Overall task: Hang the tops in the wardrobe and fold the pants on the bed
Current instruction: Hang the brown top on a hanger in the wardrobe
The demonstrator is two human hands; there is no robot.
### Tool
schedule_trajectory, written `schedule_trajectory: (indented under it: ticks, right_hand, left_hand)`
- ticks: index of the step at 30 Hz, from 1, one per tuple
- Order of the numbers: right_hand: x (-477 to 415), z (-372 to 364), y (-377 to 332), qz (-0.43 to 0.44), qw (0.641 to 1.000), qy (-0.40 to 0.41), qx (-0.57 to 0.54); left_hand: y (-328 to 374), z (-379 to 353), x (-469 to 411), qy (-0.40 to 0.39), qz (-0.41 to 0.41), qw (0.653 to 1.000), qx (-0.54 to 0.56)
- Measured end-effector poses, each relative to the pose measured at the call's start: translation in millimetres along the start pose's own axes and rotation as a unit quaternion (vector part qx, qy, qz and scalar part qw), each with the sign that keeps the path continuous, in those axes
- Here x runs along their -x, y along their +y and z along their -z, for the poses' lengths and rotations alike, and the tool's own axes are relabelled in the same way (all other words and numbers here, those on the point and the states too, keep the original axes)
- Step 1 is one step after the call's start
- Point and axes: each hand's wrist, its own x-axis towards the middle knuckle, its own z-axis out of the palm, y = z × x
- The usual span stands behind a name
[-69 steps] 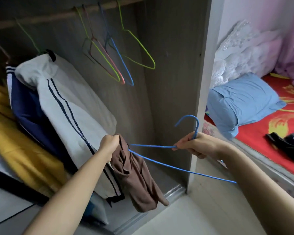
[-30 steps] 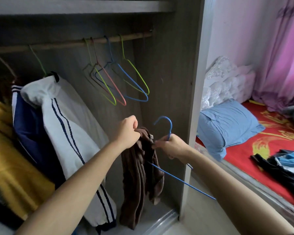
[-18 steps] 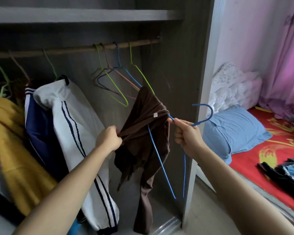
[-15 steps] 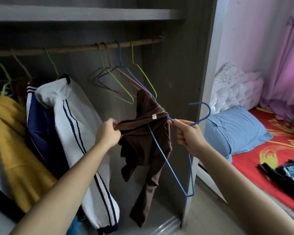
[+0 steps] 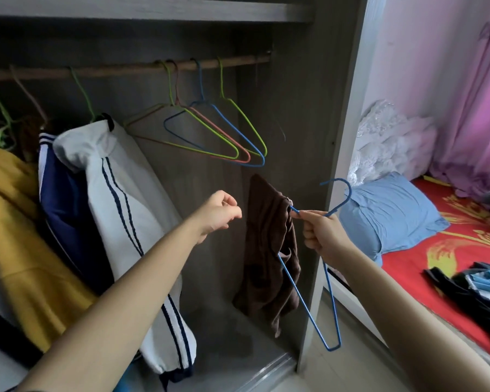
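Observation:
My right hand (image 5: 321, 236) grips a blue wire hanger (image 5: 331, 295) near its neck, hook pointing up to the right, frame hanging down. A brown top (image 5: 269, 250) hangs bunched on one arm of that hanger, inside the wardrobe opening. My left hand (image 5: 219, 212) hovers just left of the top with loosely curled fingers, holding nothing. Above runs the wooden rail (image 5: 125, 69), with several bare wire hangers (image 5: 215, 131) on it.
A white jacket with navy stripes (image 5: 125, 210), a navy garment (image 5: 65, 210) and a yellow one (image 5: 14, 236) hang at the left. The wardrobe side panel (image 5: 343, 137) stands by my right hand. On the red bed (image 5: 436, 250) lie a blue pillow (image 5: 391, 213) and a clothes pile (image 5: 475, 287).
My left hand has let go of the brown top and drawn slightly away. The top now hangs lower and narrower on the hanger, which my right hand has kept holding.

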Motion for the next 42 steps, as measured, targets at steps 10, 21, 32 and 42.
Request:
schedule_trajectory:
  ticks: [10,21,32,42]
  right_hand:
    - [26,18,-27,0.015,0.999,-0.032,-0.018]
    - [29,55,-28,0.070,0.967,0.128,0.207]
    - [31,23,-30,-0.015,0.957,-0.111,0.268]
    - [17,-11,-8,-0.016,0.985,-0.096,0.142]
  left_hand:
    - [-27,-88,-13,0.002,-0.036,0.987,-0.156]
    - [-8,-88,-29,0.193,-0.137,0.968,-0.086]
    - [8,-56,-31,0.139,-0.295,0.910,-0.255]
    - [10,-35,5,0.175,-0.303,0.895,-0.278]
